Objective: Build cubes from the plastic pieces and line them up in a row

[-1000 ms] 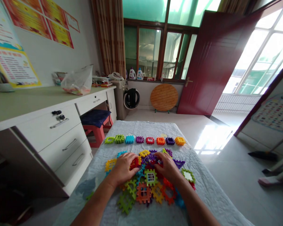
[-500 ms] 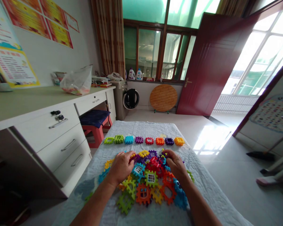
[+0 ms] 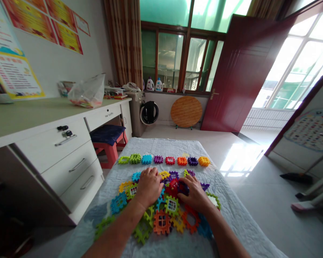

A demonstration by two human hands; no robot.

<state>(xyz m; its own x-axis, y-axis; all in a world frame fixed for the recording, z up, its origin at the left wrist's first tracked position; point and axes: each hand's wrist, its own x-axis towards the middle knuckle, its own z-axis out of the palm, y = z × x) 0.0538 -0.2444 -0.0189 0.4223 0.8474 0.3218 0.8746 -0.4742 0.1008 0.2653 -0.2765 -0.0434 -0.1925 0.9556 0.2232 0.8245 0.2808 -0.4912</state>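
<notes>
A pile of colourful plastic interlocking blocks with notched edges lies on the cloth-covered table. My left hand [image 3: 150,187] rests over the pile's left-centre, fingers bent together and tips hidden, so what they grip cannot be made out. My right hand [image 3: 194,193] has thumb and fingers closed around a dark purple block [image 3: 182,187], beside a red block [image 3: 172,186]. Between my forearms lie a green window block [image 3: 172,205], an orange window block [image 3: 162,222] and a yellow block [image 3: 178,222]. A blue block [image 3: 118,202] lies left of my left wrist.
Beyond the pile runs a row of several assembled blocks, from a light green one [image 3: 123,160] to a yellow-orange one [image 3: 204,161]. A white desk [image 3: 70,157] and a stool [image 3: 109,138] stand at left. A round wooden board [image 3: 186,111] leans against the far wall.
My left hand has moved right, uncovering blue and green blocks at the pile's left. My right hand has come nearer and slightly left, and now holds a dark purple block.
</notes>
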